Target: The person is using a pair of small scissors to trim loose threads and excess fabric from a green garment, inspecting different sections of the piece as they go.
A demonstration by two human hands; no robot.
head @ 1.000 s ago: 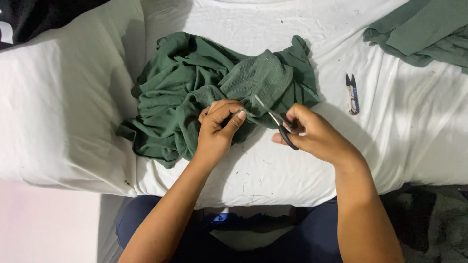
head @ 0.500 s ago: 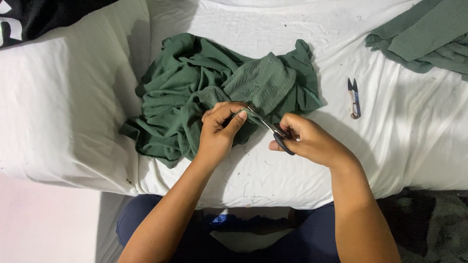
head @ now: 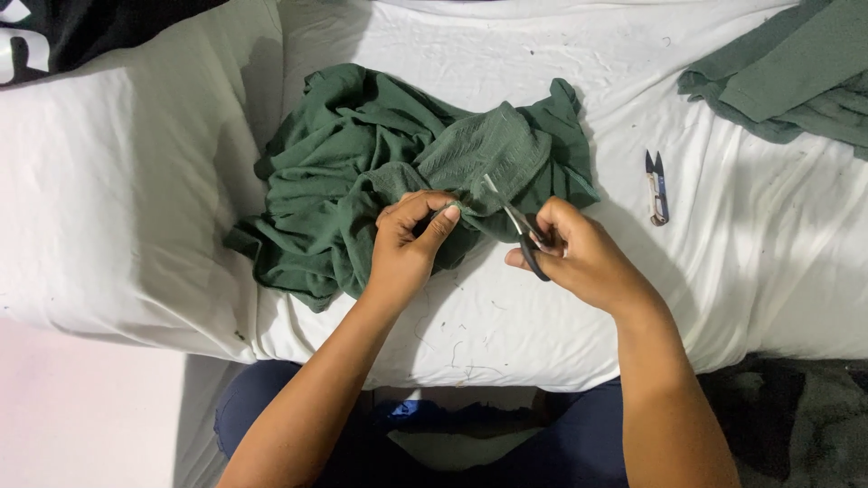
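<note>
Green garment and scissors on a white bed

The dark green garment (head: 362,172) lies crumpled in a heap, one edge pinched up. The small scissors (head: 515,221), dark-handled with thin metal blades, point up-left, tips at that raised edge.

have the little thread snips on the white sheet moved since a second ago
No. The thread snips lie at the same spot on the white sheet, right of the green garment and below the second green cloth; only the camera shifted slightly.
</note>
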